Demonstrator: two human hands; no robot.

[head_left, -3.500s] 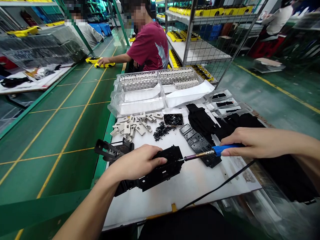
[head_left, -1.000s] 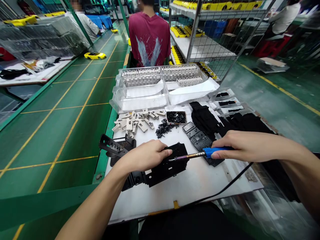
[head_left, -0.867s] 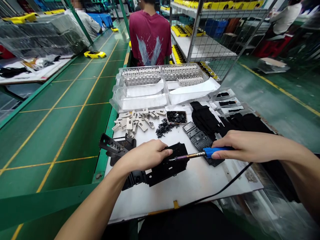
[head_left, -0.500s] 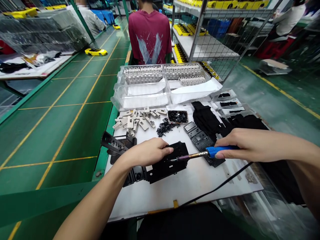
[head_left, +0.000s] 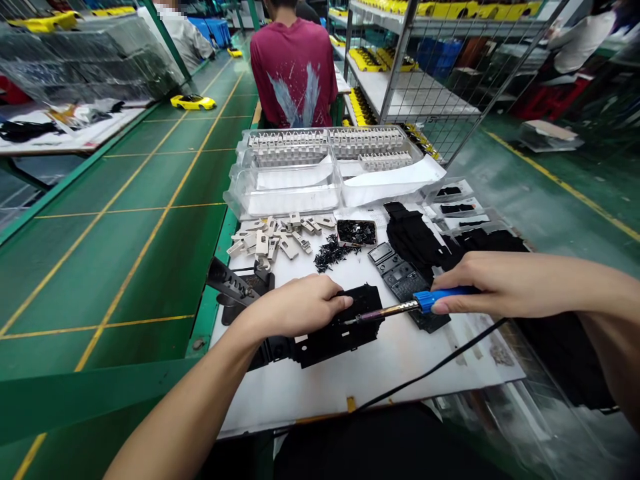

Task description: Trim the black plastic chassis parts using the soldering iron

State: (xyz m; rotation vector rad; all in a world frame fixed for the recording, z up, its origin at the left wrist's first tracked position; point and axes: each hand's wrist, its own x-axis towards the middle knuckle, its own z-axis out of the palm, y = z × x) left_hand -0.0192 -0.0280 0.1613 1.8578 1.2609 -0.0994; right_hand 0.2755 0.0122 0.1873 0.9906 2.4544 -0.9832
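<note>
Moved since the earlier frame: the tip of the blue-handled soldering iron (head_left: 397,309), from the right-hand end of the flat black plastic plate (head_left: 333,345) to well inside its face; also a co-worker in a maroon shirt (head_left: 295,73), from reaching sideways to sitting with back turned. Left hand (head_left: 307,307) clamped on the plate, thumb over the upper face, other fingers mostly hidden. Right hand (head_left: 487,287) closed round the iron's handle, apart from the plate. Plate lying leftward of the right hand, long axis running roughly from left wrist towards the iron; left hand nearer, in contact. Iron pointing left across it, tip near the left thumb; cannot tell touch from slight gap. Beneath, a white desk (head_left: 300,407), with a black metal iron stand (head_left: 227,280) beyond the left wrist and a ribbed black plastic casing (head_left: 395,273) just past the iron. Farther back, loose off-white plastic clips (head_left: 261,243), a heap of thin black slivers (head_left: 330,255), then clear plastic trays (head_left: 239,200). Alongside at left, a green conveyor belt (head_left: 125,267) with a yellow toy car (head_left: 193,102); far right, metal shelving (head_left: 399,63).
</note>
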